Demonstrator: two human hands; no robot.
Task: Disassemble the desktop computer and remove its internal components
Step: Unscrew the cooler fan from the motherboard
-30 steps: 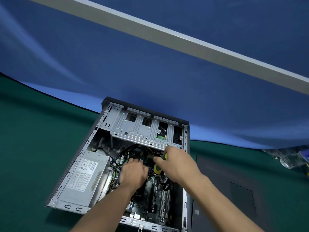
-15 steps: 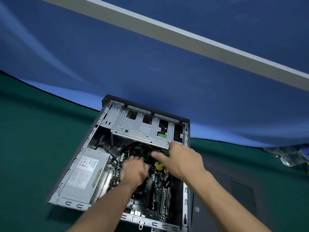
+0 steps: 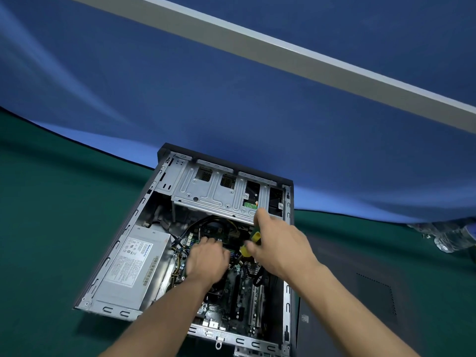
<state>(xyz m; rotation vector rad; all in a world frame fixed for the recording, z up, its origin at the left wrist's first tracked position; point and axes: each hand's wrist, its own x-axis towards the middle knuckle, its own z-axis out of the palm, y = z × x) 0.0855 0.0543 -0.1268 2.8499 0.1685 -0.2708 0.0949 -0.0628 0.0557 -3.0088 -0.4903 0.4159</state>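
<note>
The open computer case point(image 3: 180, 191) lay on its side on the green table cover point(image 3: 51, 228), its open face up, near the blue backdrop point(image 3: 231, 99). Inside, the grey power supply point(image 3: 134, 264) sat along the left wall, the metal drive cage point(image 3: 213, 194) spanned the far end, and the green circuit board point(image 3: 231, 300) filled the near right part, with black cables point(image 3: 203, 222) looping between cage and board.

Left hand point(image 3: 207, 261) was inside the case, over the board just right of the power supply. Fingers were curled downward toward the board; what they pinched, if anything, could not be told, since the fingertips were hidden and blurred.

Right hand point(image 3: 278, 246) was over the right side of the case, just below the drive cage. It gripped a screwdriver point(image 3: 251, 243) with a yellow and green handle, thumb and fingers wrapped around the handle, index finger stretched toward the cage edge. The tip was hidden.

The dark side panel point(image 3: 360, 292) lay flat on the table just right of the case. A clear plastic bottle point(image 3: 443, 235) lay at the far right edge.
</note>
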